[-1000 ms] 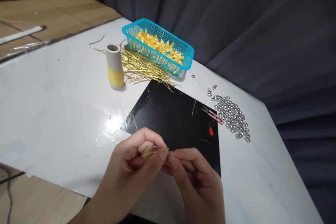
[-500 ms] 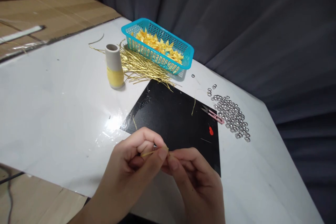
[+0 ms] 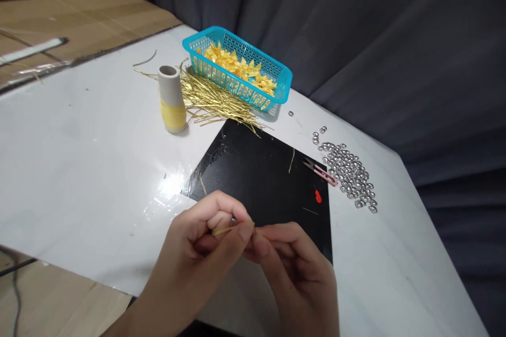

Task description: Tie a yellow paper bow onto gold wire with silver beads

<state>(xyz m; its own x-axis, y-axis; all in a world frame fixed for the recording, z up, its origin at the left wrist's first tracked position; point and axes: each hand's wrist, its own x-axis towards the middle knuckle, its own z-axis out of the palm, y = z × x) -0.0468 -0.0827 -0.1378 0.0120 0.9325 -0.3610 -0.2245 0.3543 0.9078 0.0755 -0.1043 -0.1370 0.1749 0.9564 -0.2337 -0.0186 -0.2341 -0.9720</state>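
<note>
My left hand point(image 3: 209, 253) pinches a thin gold strip point(image 3: 222, 231) between thumb and forefinger, and one end of it sticks out toward the palm. Right beside it, fingertips nearly touching, my right hand point(image 3: 296, 268) is closed in a pinch at the same spot. The piece between the two sets of fingertips is mostly hidden, so I cannot tell its full shape. Both hands are over the near edge of a black mat point(image 3: 261, 179). On the mat lie a red object point(image 3: 318, 196), a fine needle-like line point(image 3: 310, 210) and a gold strand point(image 3: 292, 160).
Pink-handled thread snips point(image 3: 322, 172) lie at the mat's right edge, beside a pile of silver rings point(image 3: 350, 171). Behind the mat are a heap of gold strips point(image 3: 217, 100) and a blue basket point(image 3: 286, 87) holding yellow folded pieces. A spool of yellow thread point(image 3: 173, 115) stands to the left.
</note>
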